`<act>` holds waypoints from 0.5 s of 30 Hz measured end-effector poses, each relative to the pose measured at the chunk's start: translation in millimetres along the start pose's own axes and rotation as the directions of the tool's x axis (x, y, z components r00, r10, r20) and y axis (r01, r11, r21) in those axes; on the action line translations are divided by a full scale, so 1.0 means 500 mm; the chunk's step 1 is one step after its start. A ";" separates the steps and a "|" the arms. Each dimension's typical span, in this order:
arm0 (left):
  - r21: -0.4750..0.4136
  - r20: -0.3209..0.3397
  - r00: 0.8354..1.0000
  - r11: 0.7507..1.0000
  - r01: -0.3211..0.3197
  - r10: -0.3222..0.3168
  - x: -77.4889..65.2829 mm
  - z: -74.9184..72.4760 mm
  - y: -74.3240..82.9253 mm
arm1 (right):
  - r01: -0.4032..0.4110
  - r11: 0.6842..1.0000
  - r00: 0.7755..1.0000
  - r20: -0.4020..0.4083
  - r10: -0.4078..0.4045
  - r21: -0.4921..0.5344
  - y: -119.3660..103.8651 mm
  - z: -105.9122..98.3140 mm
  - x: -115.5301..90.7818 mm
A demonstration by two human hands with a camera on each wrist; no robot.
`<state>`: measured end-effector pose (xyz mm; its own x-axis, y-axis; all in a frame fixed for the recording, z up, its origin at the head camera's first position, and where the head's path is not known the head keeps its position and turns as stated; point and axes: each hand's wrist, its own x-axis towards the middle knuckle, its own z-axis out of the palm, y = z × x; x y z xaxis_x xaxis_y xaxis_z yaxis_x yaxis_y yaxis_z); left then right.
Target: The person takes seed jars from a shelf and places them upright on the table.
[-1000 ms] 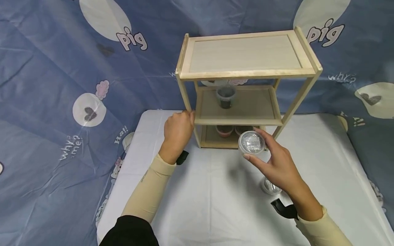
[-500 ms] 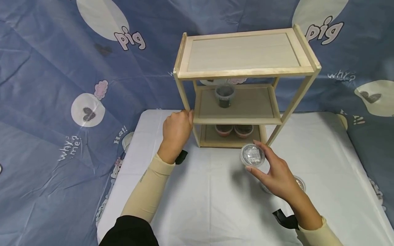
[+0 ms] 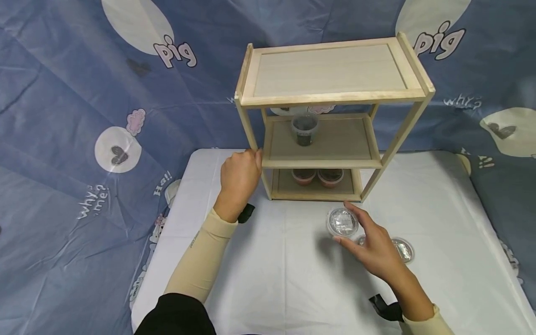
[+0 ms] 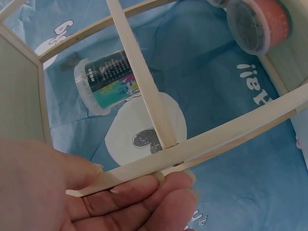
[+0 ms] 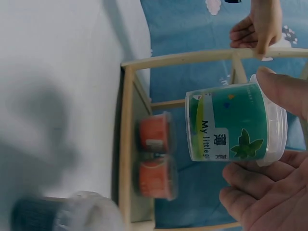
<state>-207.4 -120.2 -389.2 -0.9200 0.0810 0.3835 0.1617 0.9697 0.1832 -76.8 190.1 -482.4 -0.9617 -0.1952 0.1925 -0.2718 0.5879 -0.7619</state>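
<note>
My left hand [image 3: 240, 179] grips the left front post of the small wooden shelf [image 3: 335, 95]; the left wrist view shows thumb and fingers around the wood. Between thumb and fingers of my right hand [image 3: 377, 244] is a lidded plastic tub [image 3: 342, 222] with a green label, held in front of the shelf above the table. Its label [image 5: 231, 122] faces the right wrist camera. On the middle shelf stands a dark tub [image 3: 304, 129], whose green and black label [image 4: 113, 79] shows in the left wrist view. Two red tubs [image 5: 156, 178] sit side by side on the bottom shelf.
Another lidded tub [image 3: 403, 249] lies on the white tablecloth [image 3: 310, 288] to the right of my right hand. One more tub [image 3: 361, 240] is mostly hidden by that hand. A blue printed cloth [image 3: 63, 116] hangs behind and beside the table.
My right hand has drawn the green-labelled tub back from the shelf, toward me. The right-hand red tub and the tub on the table at right have come into view. The left hand keeps its grip.
</note>
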 end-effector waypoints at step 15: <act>0.006 -0.001 1.000 1.000 -0.002 0.002 0.001 -0.002 -0.001 | -0.037 0.999 0.999 0.030 0.038 -0.031 0.032 0.034 -0.033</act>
<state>-207.5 -120.6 -388.4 -0.9193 0.0828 0.3848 0.1616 0.9708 0.1773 -64.6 189.2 -508.3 -0.9699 -0.1960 0.1444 -0.2366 0.6192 -0.7487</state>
